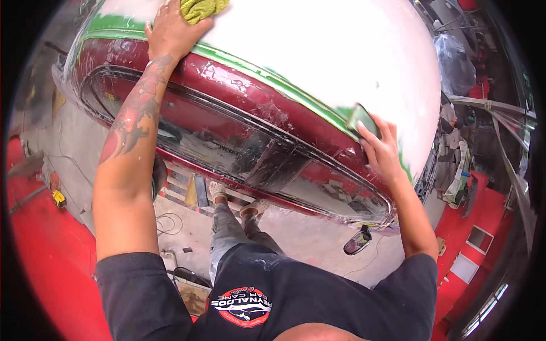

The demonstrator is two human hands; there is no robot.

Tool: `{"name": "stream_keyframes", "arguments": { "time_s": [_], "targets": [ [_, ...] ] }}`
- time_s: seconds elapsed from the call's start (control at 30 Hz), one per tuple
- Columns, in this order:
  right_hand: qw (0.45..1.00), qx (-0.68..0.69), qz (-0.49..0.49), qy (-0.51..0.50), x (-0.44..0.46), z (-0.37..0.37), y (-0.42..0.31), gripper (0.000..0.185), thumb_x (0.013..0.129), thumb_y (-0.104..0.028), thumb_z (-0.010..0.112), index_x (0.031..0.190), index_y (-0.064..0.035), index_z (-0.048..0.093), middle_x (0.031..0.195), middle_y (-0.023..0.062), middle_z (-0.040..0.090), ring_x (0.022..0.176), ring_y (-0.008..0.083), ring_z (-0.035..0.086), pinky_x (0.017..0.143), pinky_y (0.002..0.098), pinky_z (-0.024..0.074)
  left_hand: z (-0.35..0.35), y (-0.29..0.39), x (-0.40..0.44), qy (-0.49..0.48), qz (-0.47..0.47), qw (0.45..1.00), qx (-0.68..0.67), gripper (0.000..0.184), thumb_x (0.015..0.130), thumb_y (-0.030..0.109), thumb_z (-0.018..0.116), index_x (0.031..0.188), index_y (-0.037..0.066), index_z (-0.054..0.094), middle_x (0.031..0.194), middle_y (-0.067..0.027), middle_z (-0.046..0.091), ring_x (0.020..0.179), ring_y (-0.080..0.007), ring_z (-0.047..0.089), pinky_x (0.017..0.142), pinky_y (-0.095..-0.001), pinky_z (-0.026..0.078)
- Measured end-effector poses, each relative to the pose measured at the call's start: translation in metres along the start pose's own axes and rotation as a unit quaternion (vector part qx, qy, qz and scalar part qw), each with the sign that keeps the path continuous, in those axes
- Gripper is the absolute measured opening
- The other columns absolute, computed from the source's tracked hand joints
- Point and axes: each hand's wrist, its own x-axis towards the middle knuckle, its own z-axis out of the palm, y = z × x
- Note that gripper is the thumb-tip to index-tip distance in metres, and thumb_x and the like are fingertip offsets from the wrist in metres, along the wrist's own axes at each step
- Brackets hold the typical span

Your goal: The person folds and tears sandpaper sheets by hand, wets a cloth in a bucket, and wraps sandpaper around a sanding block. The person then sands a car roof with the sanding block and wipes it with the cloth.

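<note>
My left hand point(174, 31) is at the upper left, closed on a crumpled yellow-green cloth point(200, 9) and resting on the car roof's edge. The roof point(318, 51) is mostly white, with a green strip point(273, 79) along its near edge. Farther right, my right hand point(382, 146) grips a dark, flat sanding block point(364, 120) against the green border of the roof. The block's underside is hidden. Below the roof edge runs the dark red car side point(239, 85), with pale smears around its windows point(216, 136).
A side mirror point(358, 242) sticks out at the lower right of the car. Under me is a grey floor point(318, 250) with a thin cable point(168, 223). Clear plastic sheeting point(455, 65) hangs at the right. A yellow tool point(58, 198) lies at the far left.
</note>
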Motion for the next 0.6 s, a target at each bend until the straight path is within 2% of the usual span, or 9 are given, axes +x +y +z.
{"name": "stream_keyframes", "arguments": {
  "time_s": [0.1,0.13,0.2,0.3,0.4,0.47,0.57,0.6],
  "targets": [
    [0.997,0.024,-0.06,0.039,0.094,0.031,-0.038,0.045,0.081,-0.01,0.07,0.123,-0.0262,0.067,0.127,0.0159,0.058,0.098,0.0361,0.056,0.092,0.0462,0.0456,0.006,-0.005,0.002,0.018,-0.014,0.999,0.028,0.075,0.069,0.038,0.077,0.131,0.003,0.052,0.122,-0.0211,0.059,0.116,-0.0371,0.056,0.102,-0.0446,0.044],
    [0.994,0.04,-0.077,0.067,0.131,0.045,-0.054,0.044,0.083,-0.012,0.069,0.123,-0.0276,0.065,0.125,0.0153,0.059,0.098,0.0359,0.056,0.091,0.0465,0.0458,0.003,-0.005,0.003,-0.011,-0.029,0.999,0.026,0.079,0.069,0.04,0.077,0.133,0.003,0.05,0.126,-0.0211,0.058,0.12,-0.0364,0.054,0.104,-0.0441,0.042],
    [0.988,0.026,-0.115,0.096,0.186,0.066,-0.074,0.04,0.085,-0.017,0.068,0.122,-0.0285,0.062,0.122,0.0129,0.059,0.098,0.0345,0.057,0.088,0.0459,0.0464,0.009,-0.012,0.003,0.011,-0.014,0.999,0.048,0.081,0.07,0.041,0.077,0.135,0.003,0.049,0.129,-0.0212,0.057,0.122,-0.036,0.052,0.106,-0.0439,0.041],
    [0.989,0.021,-0.118,0.088,0.175,0.059,-0.07,0.041,0.084,-0.017,0.068,0.123,-0.0285,0.061,0.122,0.012,0.059,0.096,0.0335,0.057,0.088,0.0456,0.0462,0.009,-0.013,0.002,0.008,-0.004,0.998,0.057,0.085,0.07,0.044,0.078,0.138,0.003,0.047,0.135,-0.0213,0.054,0.128,-0.0346,0.049,0.11,-0.0435,0.037],
    [0.997,-0.008,-0.069,0.031,0.086,0.025,-0.033,0.043,0.083,-0.012,0.068,0.124,-0.026,0.067,0.124,0.0132,0.059,0.097,0.0331,0.058,0.089,0.0438,0.0459,-0.001,-0.003,0.002,-0.017,-0.017,1.0,0.013,0.085,0.071,0.044,0.078,0.139,0.003,0.047,0.134,-0.0211,0.054,0.127,-0.0341,0.05,0.11,-0.0433,0.037],
    [1.0,-0.013,-0.025,-0.002,0.021,0.003,-0.005,0.045,0.082,-0.008,0.069,0.124,-0.0241,0.069,0.126,0.0151,0.059,0.097,0.034,0.058,0.09,0.043,0.0455,-0.002,0.001,0.002,-0.021,-0.035,0.998,0.043,0.085,0.071,0.044,0.078,0.139,0.003,0.047,0.133,-0.0212,0.054,0.127,-0.0339,0.05,0.109,-0.0427,0.038],
    [1.0,-0.021,-0.012,0.006,0.023,0.008,-0.009,0.045,0.08,-0.006,0.07,0.123,-0.022,0.069,0.126,0.0163,0.059,0.098,0.0351,0.058,0.09,0.0432,0.0452,0.007,-0.009,0.002,-0.004,-0.032,0.998,0.056,0.083,0.071,0.043,0.077,0.138,0.004,0.048,0.131,-0.0206,0.055,0.126,-0.034,0.051,0.109,-0.0426,0.038],
    [0.999,0.0,-0.046,0.02,0.045,0.016,-0.017,0.045,0.08,-0.007,0.07,0.123,-0.0228,0.068,0.124,0.0163,0.06,0.098,0.0351,0.058,0.09,0.0441,0.0455,0.007,-0.008,0.004,-0.002,-0.033,0.998,0.055,0.083,0.071,0.043,0.077,0.138,0.004,0.048,0.131,-0.0206,0.055,0.126,-0.034,0.051,0.109,-0.0426,0.038]
  ]
}}
